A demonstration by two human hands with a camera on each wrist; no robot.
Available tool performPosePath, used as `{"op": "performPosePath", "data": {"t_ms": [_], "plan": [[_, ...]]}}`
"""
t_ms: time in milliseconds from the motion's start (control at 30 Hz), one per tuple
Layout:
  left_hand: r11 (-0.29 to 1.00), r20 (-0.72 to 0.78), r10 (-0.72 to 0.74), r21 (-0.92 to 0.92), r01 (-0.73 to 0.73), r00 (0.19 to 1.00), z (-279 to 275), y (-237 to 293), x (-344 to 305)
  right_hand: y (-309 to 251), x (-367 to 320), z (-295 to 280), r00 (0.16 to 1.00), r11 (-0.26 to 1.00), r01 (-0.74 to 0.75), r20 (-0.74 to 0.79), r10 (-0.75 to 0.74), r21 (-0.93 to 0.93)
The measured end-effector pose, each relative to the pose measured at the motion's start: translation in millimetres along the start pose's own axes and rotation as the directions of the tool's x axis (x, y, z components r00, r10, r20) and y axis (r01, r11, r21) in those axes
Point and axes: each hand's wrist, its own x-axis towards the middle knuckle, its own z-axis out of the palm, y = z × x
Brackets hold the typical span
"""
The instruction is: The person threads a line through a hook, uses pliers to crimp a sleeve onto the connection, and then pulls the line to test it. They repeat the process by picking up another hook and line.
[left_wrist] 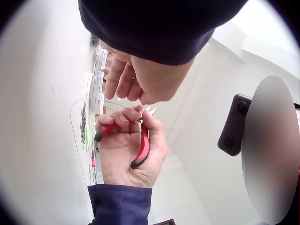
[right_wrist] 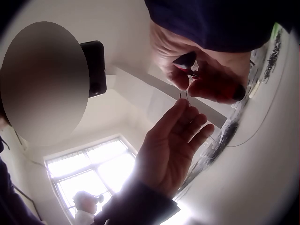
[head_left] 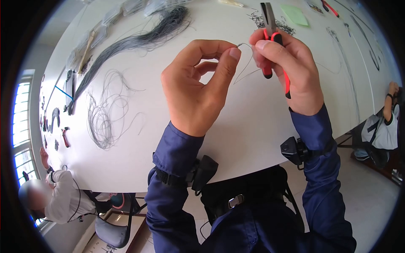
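My left hand (head_left: 198, 84) pinches a tiny dark piece (head_left: 239, 44) between thumb and forefinger; most of it is hidden by the fingertips. From there a thin line (left_wrist: 71, 115) loops away between the two hands. In my right hand (head_left: 297, 67) are pliers (head_left: 268, 19) with red and black handles, their nose pointing away from me. The right fingertips are close to the left ones, with the line passing by them. Seen from the right wrist, a short dark tip (right_wrist: 180, 95) sticks up from the left fingers.
A long bundle of grey strands (head_left: 126, 44) and a loose tangle of line (head_left: 107, 114) lie on the white table (head_left: 236, 139) at left. Small dark curved pieces (head_left: 287, 28) and green paper (head_left: 295, 14) lie beyond the pliers. People sit at left (head_left: 67, 198) and right (head_left: 382, 130).
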Motion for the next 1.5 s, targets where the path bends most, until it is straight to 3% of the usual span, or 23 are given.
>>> {"op": "performPosePath", "data": {"t_ms": [67, 167, 267, 567, 633, 767, 867, 1000, 1267, 1500], "plan": [[1.0, -0.064, -0.022, 0.005, 0.022, 0.998, -1, 0, 1, 3, 3, -7, 0.998, 0.998, 0.058, -0.012, -0.058, -0.033], [0.993, -0.118, -0.069, -0.1, 0.057, 0.991, -2, 1, 2, -1, 0, -2, 0.995, 0.997, 0.056, 0.084, -0.051, -0.055], [0.975, -0.09, -0.14, -0.186, 0.121, 0.986, -2, 1, 2, -8, -3, 7, 0.997, 0.999, -0.001, 0.082, 0.006, -0.053], [0.96, 0.024, -0.201, -0.195, 0.202, 0.979, 3, 2, -1, 0, 1, 1, 0.997, 0.998, -0.03, 0.071, 0.034, -0.058], [0.966, -0.043, -0.187, -0.188, 0.176, 0.981, 3, -1, -1, 1, 1, 2, 0.998, 0.999, -0.052, 0.033, 0.052, -0.014], [0.997, -0.177, -0.083, -0.012, 0.082, 0.981, 1, -3, 1, 1, 3, -3, 0.994, 0.994, 0.107, 0.009, -0.107, -0.019], [0.999, -0.204, -0.021, 0.042, 0.03, 0.979, 4, -3, -1, -7, -5, 8, 0.994, 0.996, 0.065, 0.087, -0.059, -0.061], [0.996, -0.146, -0.057, -0.075, 0.046, 0.988, 5, -2, -2, 3, -2, 13, 0.997, 0.99, 0.08, -0.013, -0.082, -0.114], [0.982, 0.008, -0.117, -0.15, 0.116, 0.993, 4, -3, -2, 2, 0, 5, 0.998, 0.999, -0.033, 0.047, 0.034, -0.015], [0.97, 0.054, -0.145, -0.188, 0.153, 0.988, 3, 1, -1, 2, -1, 6, 0.991, 0.994, -0.106, 0.091, 0.102, 0.041]]}}
